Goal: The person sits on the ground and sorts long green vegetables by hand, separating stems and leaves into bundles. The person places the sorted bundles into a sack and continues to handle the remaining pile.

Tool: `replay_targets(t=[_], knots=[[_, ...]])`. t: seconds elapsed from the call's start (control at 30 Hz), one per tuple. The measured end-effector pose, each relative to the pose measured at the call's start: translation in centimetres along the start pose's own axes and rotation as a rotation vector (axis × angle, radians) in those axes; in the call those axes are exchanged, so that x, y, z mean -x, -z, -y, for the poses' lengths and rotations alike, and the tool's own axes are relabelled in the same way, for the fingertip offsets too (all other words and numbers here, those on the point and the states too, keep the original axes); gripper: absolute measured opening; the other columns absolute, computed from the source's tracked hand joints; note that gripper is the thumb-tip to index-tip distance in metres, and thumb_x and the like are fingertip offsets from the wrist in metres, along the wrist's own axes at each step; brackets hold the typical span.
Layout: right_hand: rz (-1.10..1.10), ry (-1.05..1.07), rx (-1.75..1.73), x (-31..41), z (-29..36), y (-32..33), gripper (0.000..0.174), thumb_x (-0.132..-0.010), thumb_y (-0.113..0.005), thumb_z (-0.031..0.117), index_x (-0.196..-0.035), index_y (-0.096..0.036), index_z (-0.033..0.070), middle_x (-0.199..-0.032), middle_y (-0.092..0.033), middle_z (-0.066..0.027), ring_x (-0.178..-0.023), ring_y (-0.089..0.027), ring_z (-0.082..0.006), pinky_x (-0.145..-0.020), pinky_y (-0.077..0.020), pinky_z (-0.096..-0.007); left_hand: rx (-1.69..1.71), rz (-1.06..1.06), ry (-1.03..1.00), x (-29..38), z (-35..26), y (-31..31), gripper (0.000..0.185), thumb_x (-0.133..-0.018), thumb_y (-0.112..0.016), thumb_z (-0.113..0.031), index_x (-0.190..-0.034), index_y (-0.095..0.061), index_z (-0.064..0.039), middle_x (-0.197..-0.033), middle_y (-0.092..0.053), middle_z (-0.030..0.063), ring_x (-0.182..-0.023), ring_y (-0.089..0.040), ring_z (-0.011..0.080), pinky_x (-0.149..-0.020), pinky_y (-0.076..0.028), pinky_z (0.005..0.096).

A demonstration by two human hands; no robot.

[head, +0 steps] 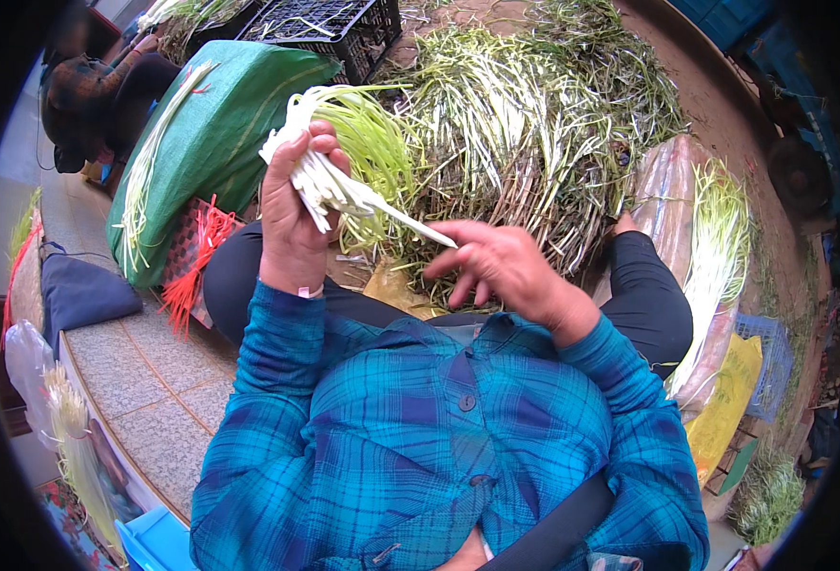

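Note:
My left hand (295, 193), raised in front of me, grips a bunch of pale, thin-stemmed greens (334, 189). The cut white ends point down and right, while the yellow-green leaves droop behind the fingers. One longer white stalk (416, 225) sticks out of the bunch towards my right hand (498, 268). Its tip meets the upper fingers there; whether they pinch it cannot be told. The other right fingers are loosely curled and slightly blurred. Beyond both hands lies a large heap of untrimmed greens (505, 135), with soiled brown stems at its near side.
A green woven sack (213, 135) bears a few loose stalks. Red ties (202, 250) hang beside my knee. Trimmed greens (716, 243) lie on a bundle at right, near a yellow bag (727, 400). A black crate (334, 36) stands behind; another person (92, 93) sits at upper left.

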State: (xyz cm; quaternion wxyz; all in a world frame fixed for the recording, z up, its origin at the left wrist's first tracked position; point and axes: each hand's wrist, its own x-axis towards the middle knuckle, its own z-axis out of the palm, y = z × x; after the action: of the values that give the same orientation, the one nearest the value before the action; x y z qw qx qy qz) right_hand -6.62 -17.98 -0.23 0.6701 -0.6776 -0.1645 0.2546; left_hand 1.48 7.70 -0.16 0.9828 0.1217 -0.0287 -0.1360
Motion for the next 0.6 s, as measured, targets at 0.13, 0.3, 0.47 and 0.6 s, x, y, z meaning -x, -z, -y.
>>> replay_targets(t=[0.13, 0.3, 0.47, 0.6], knots=[[0.052, 0.007, 0.009, -0.1, 0.9, -1.5, 0.031, -0.104, -0.046, 0.028, -0.099, -0.063, 0.003, -0.078, -0.071, -0.0048, -0.063, -0.067, -0.0087, -0.051, -0.0498, -0.0193, -0.14, -0.057, -0.033, 0.2, 0.9, -0.4, 0.028, -0.092, -0.059, -0.006, -0.116, -0.048, 0.004, -0.1, -0.058, 0.0086, -0.089, -0.065, 0.0166, -0.08, -0.061, 0.0339], [0.041, 0.101, 0.002, -0.1, 0.7, -1.0, 0.031, -0.104, -0.046, 0.025, -0.095, -0.061, -0.001, -0.07, -0.065, -0.0065, -0.062, -0.065, -0.0108, -0.052, -0.0528, -0.0241, -0.249, -0.097, -0.069, 0.5, 1.1, -0.3, 0.025, -0.091, -0.06, -0.009, -0.111, -0.053, 0.004, -0.099, -0.061, 0.0094, -0.088, -0.066, 0.0176, -0.079, -0.061, 0.0323], [0.041, 0.136, 0.0, 0.1, 0.0, -1.3, 0.034, -0.105, -0.04, 0.024, -0.091, -0.06, 0.001, -0.071, -0.067, -0.0067, -0.06, -0.064, -0.0098, -0.052, -0.0505, -0.0225, -0.308, -0.118, -0.012, 0.4, 1.4, 0.1, 0.029, -0.091, -0.061, -0.015, -0.113, -0.056, 0.004, -0.099, -0.066, 0.0122, -0.09, -0.068, 0.0203, -0.078, -0.061, 0.031], [-0.111, 0.296, -0.085, 0.3, -0.4, -1.7, 0.042, -0.105, -0.035, 0.03, -0.088, -0.059, 0.0, -0.073, -0.067, -0.0091, -0.056, -0.06, -0.0103, -0.051, -0.0465, -0.0211, -0.387, -0.197, -0.102, 0.6, 2.6, 0.1, 0.035, -0.092, -0.058, -0.015, -0.121, -0.055, 0.004, -0.109, -0.066, 0.0158, -0.098, -0.068, 0.0246, -0.079, -0.061, 0.0336]])
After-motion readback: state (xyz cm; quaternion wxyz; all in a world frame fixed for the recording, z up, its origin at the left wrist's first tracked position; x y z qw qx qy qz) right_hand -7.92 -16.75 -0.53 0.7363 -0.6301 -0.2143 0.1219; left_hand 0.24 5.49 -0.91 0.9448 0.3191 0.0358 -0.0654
